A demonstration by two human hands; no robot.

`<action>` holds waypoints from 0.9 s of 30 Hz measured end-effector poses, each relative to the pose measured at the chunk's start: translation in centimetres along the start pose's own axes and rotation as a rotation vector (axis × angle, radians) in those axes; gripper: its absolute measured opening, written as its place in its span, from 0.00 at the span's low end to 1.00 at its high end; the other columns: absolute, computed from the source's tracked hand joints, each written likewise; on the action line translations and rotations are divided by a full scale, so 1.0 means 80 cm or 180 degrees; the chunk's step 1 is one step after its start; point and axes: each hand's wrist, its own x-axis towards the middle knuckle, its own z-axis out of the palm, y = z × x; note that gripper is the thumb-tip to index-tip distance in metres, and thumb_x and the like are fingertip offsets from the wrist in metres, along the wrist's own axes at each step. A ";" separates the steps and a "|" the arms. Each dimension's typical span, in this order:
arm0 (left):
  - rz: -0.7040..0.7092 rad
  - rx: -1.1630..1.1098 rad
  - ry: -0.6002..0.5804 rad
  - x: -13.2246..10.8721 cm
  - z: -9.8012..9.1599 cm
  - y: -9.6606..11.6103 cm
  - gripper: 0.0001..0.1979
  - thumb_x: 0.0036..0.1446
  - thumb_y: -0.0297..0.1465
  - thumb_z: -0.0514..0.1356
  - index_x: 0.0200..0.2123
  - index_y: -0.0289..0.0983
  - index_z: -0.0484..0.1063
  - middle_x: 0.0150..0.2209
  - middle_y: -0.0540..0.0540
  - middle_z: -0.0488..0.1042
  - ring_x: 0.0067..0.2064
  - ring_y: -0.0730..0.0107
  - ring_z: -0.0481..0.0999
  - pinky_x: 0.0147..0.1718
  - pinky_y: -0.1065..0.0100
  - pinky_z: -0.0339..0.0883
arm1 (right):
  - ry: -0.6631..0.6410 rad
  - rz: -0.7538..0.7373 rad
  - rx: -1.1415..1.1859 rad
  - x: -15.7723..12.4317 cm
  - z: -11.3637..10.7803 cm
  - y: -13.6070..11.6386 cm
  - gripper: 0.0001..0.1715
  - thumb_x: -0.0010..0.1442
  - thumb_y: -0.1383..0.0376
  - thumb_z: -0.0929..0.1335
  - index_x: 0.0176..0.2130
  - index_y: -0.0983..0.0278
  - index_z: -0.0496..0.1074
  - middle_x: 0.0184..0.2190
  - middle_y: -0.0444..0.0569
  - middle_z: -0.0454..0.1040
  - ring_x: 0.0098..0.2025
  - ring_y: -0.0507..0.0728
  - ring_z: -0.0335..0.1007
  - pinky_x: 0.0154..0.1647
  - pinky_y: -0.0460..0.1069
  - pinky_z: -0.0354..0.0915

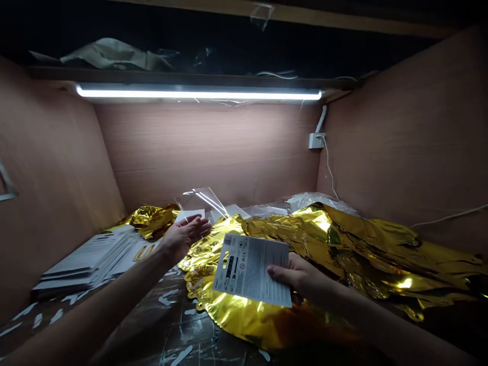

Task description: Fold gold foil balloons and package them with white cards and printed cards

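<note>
My right hand (293, 277) grips a white printed card (253, 269) at its right edge, with the thumb on top. Dark pictures, small symbols and dense text cover the card's face. Farther forward on the left, my left hand (185, 236) has its fingers closed around the lower part of a clear plastic bag (208, 198), which tilts upward and catches the light. Behind those fingers shows a white sheet (192, 214). Shiny gold foil balloons (244, 315), flat and uninflated, lie beneath the card and between my hands.
A stack of white printed cards (89, 256) stands at left. More gold foil (366, 244) spreads to the right. Clear plastic packets (320, 201) lie at the back. White strips (168, 297) litter the dark surface. Wooden panels (213, 152) enclose the space beneath a tube light (198, 94).
</note>
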 end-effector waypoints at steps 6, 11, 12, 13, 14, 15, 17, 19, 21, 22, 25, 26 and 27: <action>-0.0239 -0.0253 -0.0309 -0.043 -0.014 -0.013 0.08 0.63 0.20 0.63 0.46 0.30 0.73 0.43 0.33 0.82 0.40 0.55 0.86 0.42 0.56 0.83 | -0.0102 0.0068 -0.0024 0.013 0.025 -0.001 0.31 0.58 0.41 0.71 0.30 0.67 0.71 0.16 0.40 0.64 0.14 0.46 0.55 0.13 0.42 0.52; -0.0335 -0.0294 -0.0619 -0.058 -0.017 -0.020 0.09 0.62 0.24 0.66 0.46 0.30 0.75 0.43 0.32 0.83 0.40 0.56 0.86 0.41 0.58 0.81 | -0.0017 0.0096 0.0005 0.019 0.038 -0.001 0.31 0.57 0.41 0.73 0.30 0.66 0.70 0.16 0.40 0.64 0.13 0.46 0.54 0.12 0.43 0.50; -0.0356 -0.0292 -0.0671 -0.061 -0.017 -0.022 0.10 0.62 0.24 0.67 0.47 0.30 0.75 0.44 0.32 0.83 0.40 0.56 0.85 0.40 0.59 0.80 | -0.0007 0.0081 0.0017 0.021 0.041 0.000 0.31 0.57 0.41 0.73 0.31 0.67 0.70 0.16 0.40 0.64 0.13 0.46 0.53 0.12 0.42 0.50; -0.0379 -0.0288 -0.0716 -0.064 -0.017 -0.024 0.12 0.61 0.25 0.67 0.48 0.30 0.76 0.44 0.32 0.83 0.39 0.57 0.85 0.40 0.60 0.80 | 0.0004 0.0061 0.0021 0.022 0.044 0.001 0.31 0.57 0.41 0.72 0.31 0.67 0.71 0.16 0.40 0.64 0.14 0.46 0.53 0.12 0.42 0.49; -0.0398 -0.0281 -0.0783 -0.067 -0.016 -0.026 0.13 0.60 0.25 0.68 0.48 0.30 0.76 0.43 0.33 0.83 0.39 0.58 0.85 0.39 0.61 0.79 | 0.0010 0.0047 0.0014 0.023 0.045 0.002 0.31 0.58 0.41 0.72 0.31 0.67 0.71 0.16 0.40 0.63 0.14 0.46 0.53 0.13 0.42 0.49; -0.0406 -0.0270 -0.0860 -0.070 -0.016 -0.029 0.14 0.60 0.25 0.69 0.49 0.30 0.77 0.43 0.33 0.83 0.38 0.60 0.85 0.38 0.63 0.79 | 0.0009 0.0046 -0.0007 0.023 0.046 0.002 0.31 0.58 0.41 0.72 0.30 0.67 0.70 0.16 0.40 0.63 0.14 0.45 0.53 0.13 0.42 0.49; -0.0404 -0.0235 -0.0983 -0.074 -0.016 -0.032 0.13 0.60 0.26 0.69 0.48 0.29 0.78 0.41 0.34 0.84 0.35 0.62 0.84 0.37 0.64 0.78 | 0.0031 0.0069 -0.0061 0.022 0.045 0.002 0.32 0.57 0.41 0.72 0.28 0.66 0.68 0.16 0.40 0.62 0.14 0.45 0.52 0.13 0.43 0.48; -0.0407 -0.0211 -0.1021 -0.076 -0.017 -0.033 0.12 0.60 0.26 0.68 0.48 0.29 0.79 0.41 0.34 0.84 0.35 0.62 0.84 0.37 0.63 0.78 | 0.0150 0.0108 -0.0060 0.019 0.040 0.000 0.31 0.57 0.41 0.73 0.28 0.65 0.68 0.16 0.40 0.62 0.15 0.46 0.53 0.14 0.43 0.49; -0.0426 -0.0220 -0.1001 -0.077 -0.017 -0.031 0.12 0.60 0.26 0.69 0.47 0.29 0.79 0.43 0.33 0.83 0.37 0.59 0.85 0.39 0.60 0.78 | 0.0363 0.0148 0.0005 0.015 0.032 -0.001 0.29 0.57 0.42 0.73 0.30 0.65 0.68 0.18 0.40 0.63 0.17 0.47 0.54 0.15 0.43 0.51; -0.0440 -0.0228 -0.0993 -0.078 -0.017 -0.030 0.13 0.59 0.26 0.69 0.47 0.30 0.79 0.44 0.32 0.83 0.39 0.57 0.85 0.41 0.59 0.78 | 0.0472 0.0167 0.0045 0.013 0.027 -0.002 0.29 0.56 0.43 0.74 0.30 0.65 0.68 0.19 0.40 0.63 0.18 0.48 0.55 0.15 0.43 0.51; -0.0473 -0.0223 -0.1001 -0.081 -0.015 -0.027 0.13 0.59 0.27 0.70 0.47 0.30 0.79 0.46 0.31 0.82 0.40 0.55 0.85 0.42 0.57 0.78 | 0.0695 0.0116 0.0046 0.009 0.019 -0.004 0.29 0.54 0.42 0.75 0.30 0.64 0.68 0.19 0.40 0.63 0.18 0.48 0.55 0.15 0.44 0.51; -0.0479 -0.0218 -0.1000 -0.082 -0.014 -0.028 0.13 0.59 0.27 0.70 0.47 0.30 0.79 0.46 0.31 0.82 0.40 0.56 0.85 0.42 0.57 0.78 | 0.0752 0.0061 -0.0002 0.008 0.018 -0.004 0.30 0.54 0.42 0.75 0.28 0.63 0.67 0.18 0.40 0.62 0.17 0.48 0.54 0.15 0.44 0.50; -0.0481 -0.0217 -0.1008 -0.083 -0.013 -0.028 0.13 0.59 0.27 0.70 0.47 0.30 0.79 0.46 0.32 0.83 0.39 0.56 0.85 0.41 0.58 0.78 | 0.0817 -0.0004 -0.0064 0.007 0.018 -0.005 0.31 0.54 0.41 0.74 0.27 0.63 0.66 0.17 0.40 0.61 0.17 0.47 0.52 0.14 0.44 0.50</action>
